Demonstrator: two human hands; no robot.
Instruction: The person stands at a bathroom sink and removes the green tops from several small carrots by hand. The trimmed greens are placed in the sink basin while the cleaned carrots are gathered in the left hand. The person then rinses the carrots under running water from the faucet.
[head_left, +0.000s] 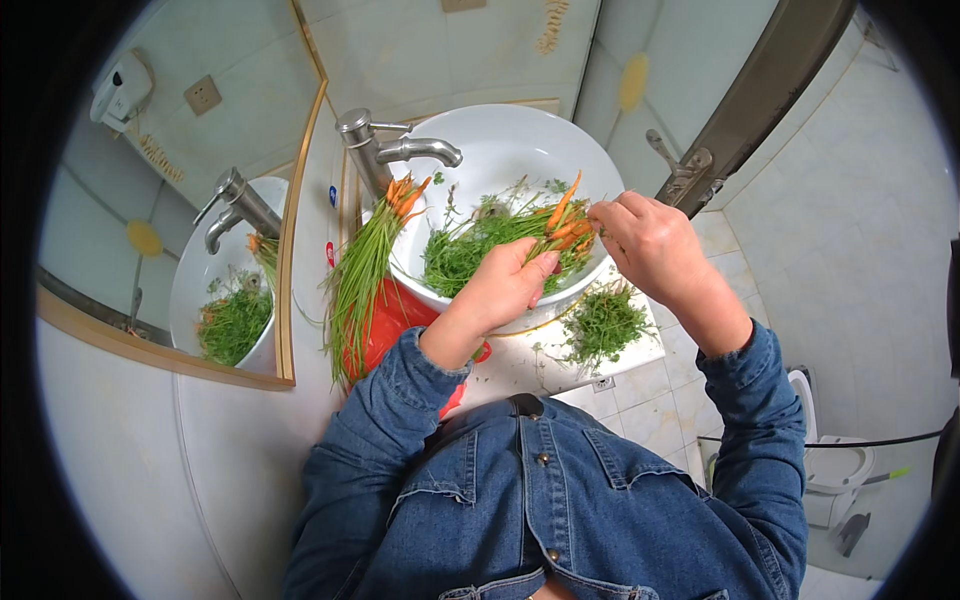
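Note:
My left hand grips a bunch of small orange carrots by their green stems, over the near right side of a white washbasin. Close against the carrots' right ends is my right hand, fingers bent and thumb brought in. Its fingertips partly hide what lies between them. Feathery carrot greens fill much of the basin's bottom, around the drain. Another bunch of thin carrots lies over the basin's left rim, its long stems hanging towards me.
A steel faucet reaches over the basin from the left. Loose greens lie on the white counter, near its right edge. A red plastic bag sits under the stems. A mirror borders the left; a door handle stands at right.

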